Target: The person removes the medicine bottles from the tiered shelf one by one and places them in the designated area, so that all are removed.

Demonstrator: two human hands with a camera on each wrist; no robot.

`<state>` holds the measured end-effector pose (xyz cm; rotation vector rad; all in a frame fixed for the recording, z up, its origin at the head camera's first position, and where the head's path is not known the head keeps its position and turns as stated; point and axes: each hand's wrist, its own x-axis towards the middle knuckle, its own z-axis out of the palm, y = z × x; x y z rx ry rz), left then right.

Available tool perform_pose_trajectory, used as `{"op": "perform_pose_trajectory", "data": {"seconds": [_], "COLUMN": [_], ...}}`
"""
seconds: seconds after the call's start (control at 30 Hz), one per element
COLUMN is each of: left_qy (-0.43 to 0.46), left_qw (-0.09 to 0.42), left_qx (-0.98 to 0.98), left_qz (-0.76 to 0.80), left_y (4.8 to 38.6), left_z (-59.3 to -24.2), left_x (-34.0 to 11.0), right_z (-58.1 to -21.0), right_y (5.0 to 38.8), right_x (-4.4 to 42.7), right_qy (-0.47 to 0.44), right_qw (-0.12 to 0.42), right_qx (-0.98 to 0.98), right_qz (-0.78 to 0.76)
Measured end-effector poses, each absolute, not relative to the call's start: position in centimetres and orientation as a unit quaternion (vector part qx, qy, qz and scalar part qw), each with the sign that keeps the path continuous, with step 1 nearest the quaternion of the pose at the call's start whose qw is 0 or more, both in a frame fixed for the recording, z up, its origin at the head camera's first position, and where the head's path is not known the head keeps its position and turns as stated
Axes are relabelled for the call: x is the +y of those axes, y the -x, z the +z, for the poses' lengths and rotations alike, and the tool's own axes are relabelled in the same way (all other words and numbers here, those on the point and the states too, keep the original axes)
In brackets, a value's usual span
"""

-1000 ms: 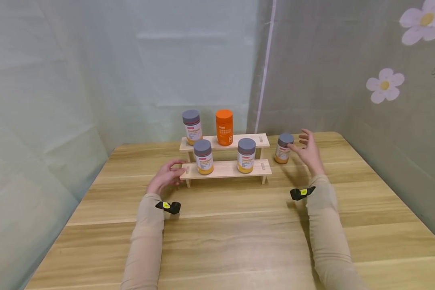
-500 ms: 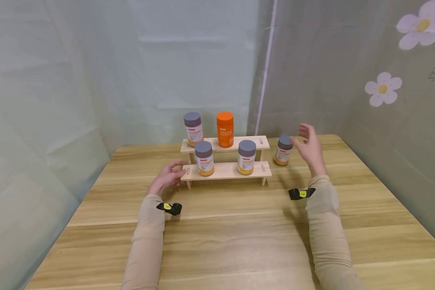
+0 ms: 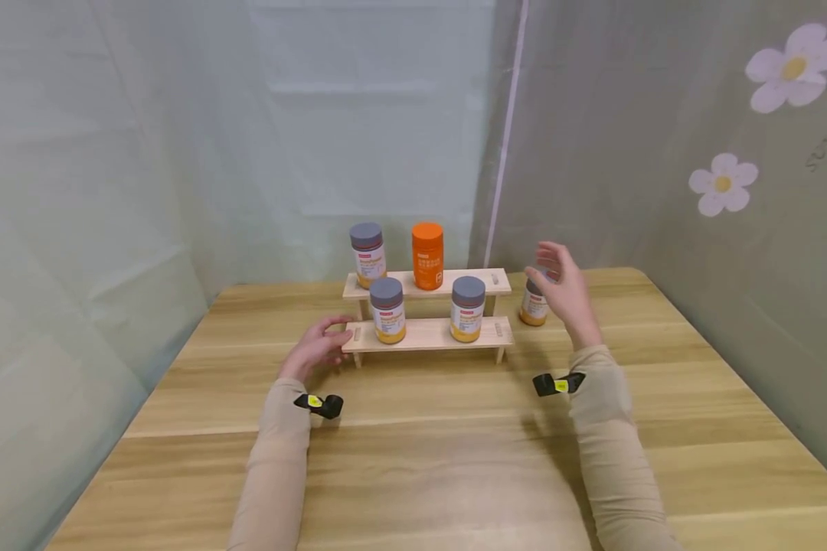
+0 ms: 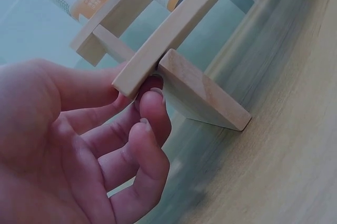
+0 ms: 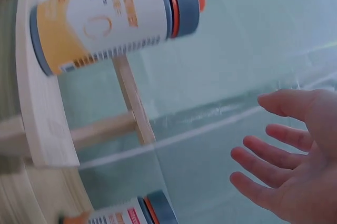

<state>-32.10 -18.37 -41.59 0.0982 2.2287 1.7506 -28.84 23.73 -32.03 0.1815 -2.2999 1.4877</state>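
Note:
My left hand grips the left end of a two-step wooden display rack; in the left wrist view its thumb lies at the board's end with fingers curled beneath. My right hand, empty with fingers spread, hovers before a grey-capped supplement bottle standing on the table right of the rack and partly covers it. Two similar bottles stand on the lower step, one left and one right. The upper step carries another grey-capped bottle and an orange bottle.
A wood-grain table stretches in front of the rack. Behind it hangs a pale curtain, and a grey sheet with white flowers hangs along the right side.
My right hand has left the cap of the bottle on the table and shifted left, now partly in front of it. My left hand keeps its grip on the rack. The head view has tilted slightly up.

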Motion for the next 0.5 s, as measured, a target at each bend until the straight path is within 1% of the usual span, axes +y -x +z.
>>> {"op": "perform_pose_trajectory", "data": {"seconds": [0.5], "left_qy": [-0.023], "left_qw": [0.154], "left_qx": [0.773], "left_qz": [0.615], "left_y": [32.1], "left_z": [-41.5], "left_x": [-18.1], "right_z": [-31.3], "right_y": [28.3], "right_x": [20.4], "right_qy": [-0.122], "right_qw": [0.186], "right_qx": [-0.830], "right_qz": [0.512]}}
